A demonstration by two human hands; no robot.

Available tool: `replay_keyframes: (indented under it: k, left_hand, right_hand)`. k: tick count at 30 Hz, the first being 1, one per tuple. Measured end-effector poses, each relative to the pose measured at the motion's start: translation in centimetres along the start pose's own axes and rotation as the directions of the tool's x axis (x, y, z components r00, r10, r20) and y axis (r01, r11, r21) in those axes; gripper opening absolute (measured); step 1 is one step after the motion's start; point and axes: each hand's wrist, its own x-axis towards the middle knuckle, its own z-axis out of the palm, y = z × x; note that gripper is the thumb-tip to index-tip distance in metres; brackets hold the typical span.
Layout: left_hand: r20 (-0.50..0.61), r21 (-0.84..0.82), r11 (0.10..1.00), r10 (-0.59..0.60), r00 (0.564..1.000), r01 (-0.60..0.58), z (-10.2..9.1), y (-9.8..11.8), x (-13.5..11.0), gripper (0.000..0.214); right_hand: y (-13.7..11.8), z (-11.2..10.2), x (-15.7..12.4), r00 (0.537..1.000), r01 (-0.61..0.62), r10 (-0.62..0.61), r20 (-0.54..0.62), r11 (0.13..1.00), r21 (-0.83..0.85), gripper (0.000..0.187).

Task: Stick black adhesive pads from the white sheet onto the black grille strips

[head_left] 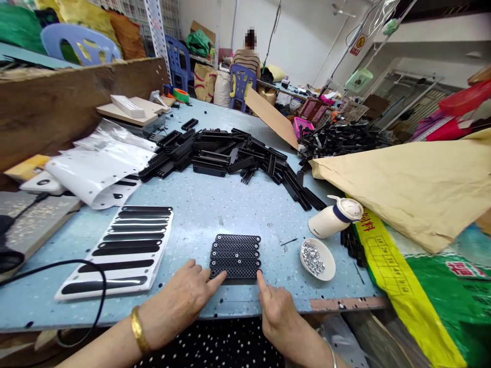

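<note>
Several black textured strips (235, 254) lie side by side in a flat block, with small silvery round pieces at some ends and two near the middle. My left hand (187, 289), wearing a gold bracelet, rests at the block's lower left. Its stretched forefinger touches the front strip, and the other fingers are loosely bent. At the lower right corner, the extended forefinger of my right hand (278, 309) touches the same strip while its other fingers curl in. Neither hand shows anything held. To the right stands a white bowl (330, 263) of small silvery metal pieces (312, 257).
A heap of black plastic parts (230, 151) spans the table's middle. Left lies a white sheet with black strips (126, 245), crossed by a black cable (103, 286). A cream bottle (330, 221) stands right, beside brown paper (406, 189). A person (247, 59) sits far back.
</note>
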Motion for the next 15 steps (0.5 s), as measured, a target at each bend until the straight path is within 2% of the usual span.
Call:
replay_keyframes:
  k: [9, 15]
  left_hand:
    - [-0.005, 0.033, 0.999, -0.032, 0.999, 0.032, 0.3, -0.7, -2.0, 0.066]
    - [0.014, 0.057, 0.997, -0.049, 0.999, 0.048, -0.1, -1.6, -2.3, 0.065]
  right_hand:
    - [0.0, 0.0, -0.1, 0.999, -0.002, 0.001, -0.047, 1.000, -0.016, 0.085]
    - [0.6, 1.9, -0.5, 0.990, 0.031, -0.031, -0.139, 1.000, 0.002, 0.082]
